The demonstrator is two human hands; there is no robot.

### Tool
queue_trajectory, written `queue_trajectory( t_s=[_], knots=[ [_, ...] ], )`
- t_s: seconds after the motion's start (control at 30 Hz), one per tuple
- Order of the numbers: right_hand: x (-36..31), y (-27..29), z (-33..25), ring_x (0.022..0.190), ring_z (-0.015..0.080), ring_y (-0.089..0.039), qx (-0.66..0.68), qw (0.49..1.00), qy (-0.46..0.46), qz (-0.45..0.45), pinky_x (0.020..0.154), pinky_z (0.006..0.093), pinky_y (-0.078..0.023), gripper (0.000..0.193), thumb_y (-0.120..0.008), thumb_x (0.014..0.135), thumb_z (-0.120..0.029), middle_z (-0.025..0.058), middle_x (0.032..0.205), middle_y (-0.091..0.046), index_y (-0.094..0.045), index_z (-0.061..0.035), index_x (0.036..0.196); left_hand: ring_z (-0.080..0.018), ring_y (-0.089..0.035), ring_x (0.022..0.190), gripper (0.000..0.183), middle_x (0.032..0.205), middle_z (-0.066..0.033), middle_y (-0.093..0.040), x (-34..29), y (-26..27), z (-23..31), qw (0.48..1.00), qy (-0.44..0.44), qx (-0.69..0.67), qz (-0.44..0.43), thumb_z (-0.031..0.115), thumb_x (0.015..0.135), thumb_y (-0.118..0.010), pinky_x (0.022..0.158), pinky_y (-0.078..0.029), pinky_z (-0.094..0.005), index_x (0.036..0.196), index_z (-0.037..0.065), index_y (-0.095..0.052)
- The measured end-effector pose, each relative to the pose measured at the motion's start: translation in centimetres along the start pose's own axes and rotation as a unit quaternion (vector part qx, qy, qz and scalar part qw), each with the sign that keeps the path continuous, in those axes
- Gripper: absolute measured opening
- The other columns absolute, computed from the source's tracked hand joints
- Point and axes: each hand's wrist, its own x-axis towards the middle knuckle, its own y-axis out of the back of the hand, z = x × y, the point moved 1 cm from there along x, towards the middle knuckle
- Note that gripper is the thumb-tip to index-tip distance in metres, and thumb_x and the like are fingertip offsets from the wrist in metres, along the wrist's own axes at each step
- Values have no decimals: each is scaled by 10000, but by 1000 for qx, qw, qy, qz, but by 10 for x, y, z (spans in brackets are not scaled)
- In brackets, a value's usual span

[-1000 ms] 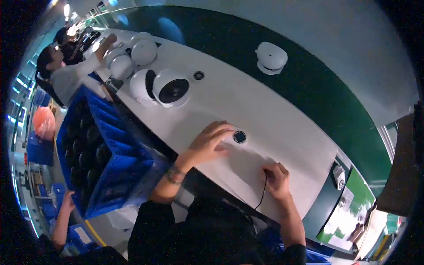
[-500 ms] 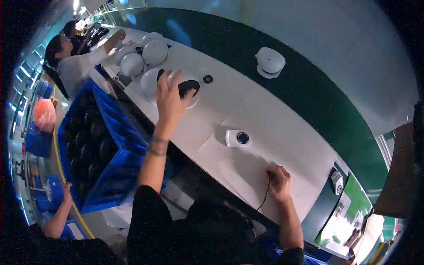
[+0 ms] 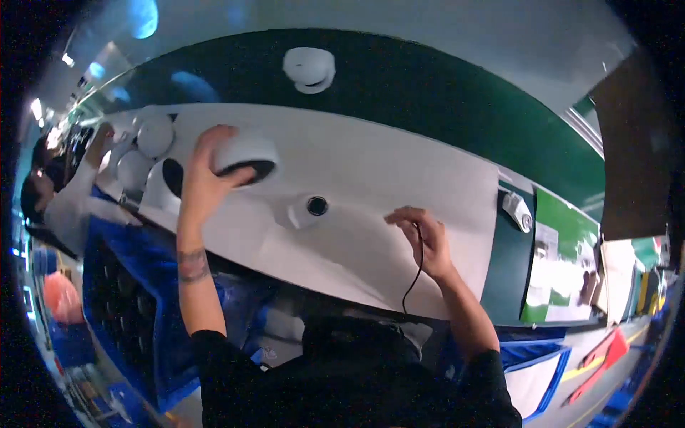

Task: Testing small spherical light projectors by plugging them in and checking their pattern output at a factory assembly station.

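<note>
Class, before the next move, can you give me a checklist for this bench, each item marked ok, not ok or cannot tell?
1. Left hand on the dome: ok, fingers around it.
2. Dome lifted off the table: cannot tell, it is blurred.
3. Right hand free: not ok, it holds the cable.
4. Cable's lower end in sight: cannot tell where it ends, near the table edge.
5. Lens piece untouched: ok, between the hands.

A dark green strip (image 3: pixel 442 100) edges the white worktop (image 3: pixel 428 178), with yellow-lined floor (image 3: pixel 581 399) at right
</note>
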Motion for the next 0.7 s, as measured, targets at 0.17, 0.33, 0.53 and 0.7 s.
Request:
queue_trajectory(
  t_s=[0.17, 0.33, 0.53, 0.7],
  knots=[
    [0, 11, -21, 1419, 311, -409, 154, 987, -26, -31, 1124, 450, -394, 676, -732, 923, -216, 217, 1556, -366, -353, -4, 1442, -286, -528, 1285, 763, 1363, -86, -558, 22, -74, 105, 916, -193, -219, -277, 59, 587, -913, 1084, -437, -399, 1275, 103, -586],
    [-38, 21, -28, 1376, 323, -464, 81, 991, -39, 101, 1037, 463, -493, 815, -830, 833, -221, 196, 1531, -416, -360, -14, 1466, -287, -480, 1352, 930, 1451, -100, -508, 33, -136, 153, 780, -152, -354, -493, 58, 600, -915, 1132, -398, -396, 1419, 121, -479],
    [-81, -18, -35, 1300, 336, -539, -60, 973, -40, 218, 886, 414, -568, 854, -849, 796, -141, 195, 1493, -469, -353, -23, 1481, -310, -375, 1437, 968, 1573, -119, -368, 13, -128, 123, 854, -202, -260, -402, 128, 686, -893, 1167, -345, -419, 1514, 98, -392],
    [-83, -33, -39, 983, 327, -684, -84, 975, -49, 199, 787, 376, -582, 645, -700, 827, 69, 206, 1351, -606, -468, -41, 1418, -319, -390, 1412, 1005, 1523, -187, -389, -56, -134, 132, 857, -17, -436, -273, 344, 696, -915, 1157, -339, -438, 1491, 27, -388]
  ],
)
